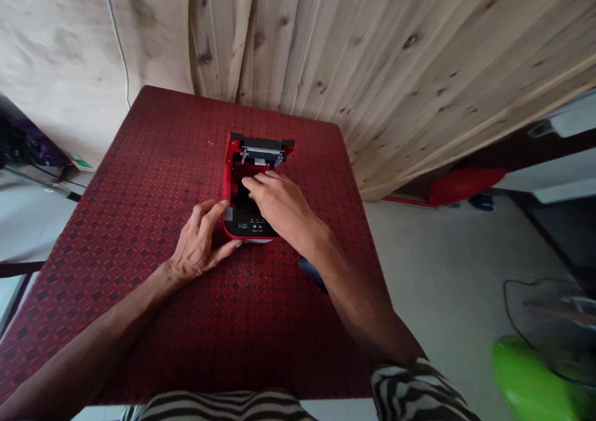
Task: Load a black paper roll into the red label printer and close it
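A small red and black printer (pixel 251 223), apparently a label printer, stands on the table with its lid (pixel 263 149) raised at the far side. My left hand (pixel 201 238) grips its near left corner, fingers along the side and thumb at the front edge. Inside the dark compartment are the bent fingers of my right hand (pixel 274 200). Their tips are partly hidden, and whatever they pinch cannot be made out. A whitish strip (pixel 258 241) shows under the printer's front edge.
The table (pixel 139 222) has a red patterned cover. Beside my right forearm lies a dark blue object (pixel 313 274), partly hidden. A plank wall (pixel 302 48) rises behind the table, and a pale cable (pixel 118 42) hangs at left. A green object (pixel 531 377) stands at lower right.
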`<state>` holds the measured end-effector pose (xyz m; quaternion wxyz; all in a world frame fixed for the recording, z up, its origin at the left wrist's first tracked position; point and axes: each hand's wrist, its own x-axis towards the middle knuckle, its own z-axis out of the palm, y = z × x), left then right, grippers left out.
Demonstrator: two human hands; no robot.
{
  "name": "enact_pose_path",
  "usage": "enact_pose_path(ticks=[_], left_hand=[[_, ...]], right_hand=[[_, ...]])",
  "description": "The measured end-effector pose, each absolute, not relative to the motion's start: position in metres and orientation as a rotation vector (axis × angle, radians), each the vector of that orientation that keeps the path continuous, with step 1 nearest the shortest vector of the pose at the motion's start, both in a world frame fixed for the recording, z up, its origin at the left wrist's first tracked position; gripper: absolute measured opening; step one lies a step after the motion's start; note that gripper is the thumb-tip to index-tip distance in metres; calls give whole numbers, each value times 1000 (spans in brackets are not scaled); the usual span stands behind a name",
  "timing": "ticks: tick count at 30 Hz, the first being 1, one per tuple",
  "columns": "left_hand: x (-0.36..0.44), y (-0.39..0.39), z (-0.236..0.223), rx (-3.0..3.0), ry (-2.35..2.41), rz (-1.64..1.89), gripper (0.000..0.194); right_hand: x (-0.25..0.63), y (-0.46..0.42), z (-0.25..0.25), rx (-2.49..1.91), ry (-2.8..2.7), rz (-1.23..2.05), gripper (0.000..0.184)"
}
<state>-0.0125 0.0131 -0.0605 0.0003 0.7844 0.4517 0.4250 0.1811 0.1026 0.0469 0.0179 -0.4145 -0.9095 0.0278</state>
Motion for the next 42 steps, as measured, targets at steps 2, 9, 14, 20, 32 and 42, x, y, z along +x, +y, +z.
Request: enact_pose_path(ticks=[2, 9, 14, 20, 32, 42], left_hand=[[-12, 13, -61, 2456, 1415, 1330, 79], [-11, 13, -62, 2450, 1404, 1300, 75], [-12, 14, -63, 2431, 1402, 1278, 75], [-12, 14, -63, 2424, 1393, 1263, 77], [-13, 16, -61, 2440, 1385, 1287, 75], [-16, 17, -63, 2463, 1385, 1287, 77]], right_hand=[[170, 109, 47, -1331, -2894, 123, 32], [164, 129, 42, -1351, -3004, 316, 29], [169, 130, 47, -1325, -2943, 370, 20], [169, 119, 51, -1454, -2853, 305, 24], [169, 117, 57, -1309, -2901, 276, 22], [249, 98, 84, -1201, -2290, 492, 23]])
